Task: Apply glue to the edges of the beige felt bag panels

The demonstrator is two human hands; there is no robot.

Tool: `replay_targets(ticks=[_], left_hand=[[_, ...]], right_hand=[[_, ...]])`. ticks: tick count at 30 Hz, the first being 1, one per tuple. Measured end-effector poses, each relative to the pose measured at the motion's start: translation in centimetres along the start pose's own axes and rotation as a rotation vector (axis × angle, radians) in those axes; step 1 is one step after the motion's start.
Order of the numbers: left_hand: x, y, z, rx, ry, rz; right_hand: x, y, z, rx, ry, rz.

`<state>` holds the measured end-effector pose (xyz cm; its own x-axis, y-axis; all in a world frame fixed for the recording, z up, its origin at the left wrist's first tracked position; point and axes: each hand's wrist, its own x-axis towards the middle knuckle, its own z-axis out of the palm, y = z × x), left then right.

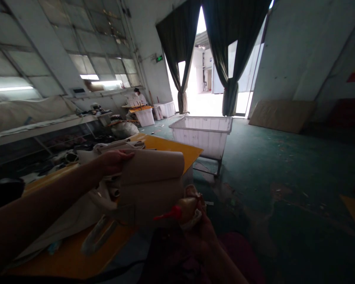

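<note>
The left hand point(114, 162) has hold of a curled sheet of beige leathery material point(149, 177), fingers hooked over its top edge, and the sheet hangs in a loose roll above the yellow tabletop point(177, 148). The right hand point(199, 232) is clenched around a squeeze bottle point(187, 209) just below the sheet, with the bottle's red nozzle point(172, 213) pointing left. It's pretty dim down there, but what's bunched around the bottle looks like a pale rag point(192, 221). More pale fabric pieces point(68, 221) lie heaped on the tabletop under the left forearm. A white plastic bin on a metal frame point(201, 136) stands just past the tabletop's far corner. Well beyond the tabletop, a co-worker point(137, 96) is at work beside another white bin point(144, 117), and the green painted floor point(284, 177) runs off to the right of the tabletop.
</note>
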<state>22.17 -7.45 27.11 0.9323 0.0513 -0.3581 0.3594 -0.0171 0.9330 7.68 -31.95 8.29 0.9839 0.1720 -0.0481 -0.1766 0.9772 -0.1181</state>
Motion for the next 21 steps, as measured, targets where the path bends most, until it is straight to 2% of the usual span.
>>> replay_targets(ticks=[2,5,8,10,14,18,21], left_hand=[[-0.7,2.1,-0.2,0.003,-0.015,0.066],[-1.9,3.9,-0.5,0.022,0.022,0.105],[-2.5,4.3,-1.1,0.01,0.09,0.154],[-2.1,3.9,-1.9,-0.006,0.106,0.179],[0.1,0.9,-3.8,0.0,0.061,0.144],[2.6,-3.7,-4.4,-0.053,-0.018,0.043],[3.6,-6.6,-4.2,-0.122,-0.027,-0.002]], right_hand=[[-0.1,-1.2,1.0,0.027,0.002,-0.088],[-0.2,-3.6,1.6,-0.013,0.032,-0.174],[-0.2,-6.2,0.7,-0.068,0.068,-0.293],[-0.2,-7.6,-0.5,-0.083,0.14,-0.347],[0.3,-9.3,-3.2,-0.033,0.276,-0.418],[1.4,-10.1,-5.8,-0.079,0.268,-0.443],[2.9,-10.3,-8.4,-0.153,0.243,-0.445]])
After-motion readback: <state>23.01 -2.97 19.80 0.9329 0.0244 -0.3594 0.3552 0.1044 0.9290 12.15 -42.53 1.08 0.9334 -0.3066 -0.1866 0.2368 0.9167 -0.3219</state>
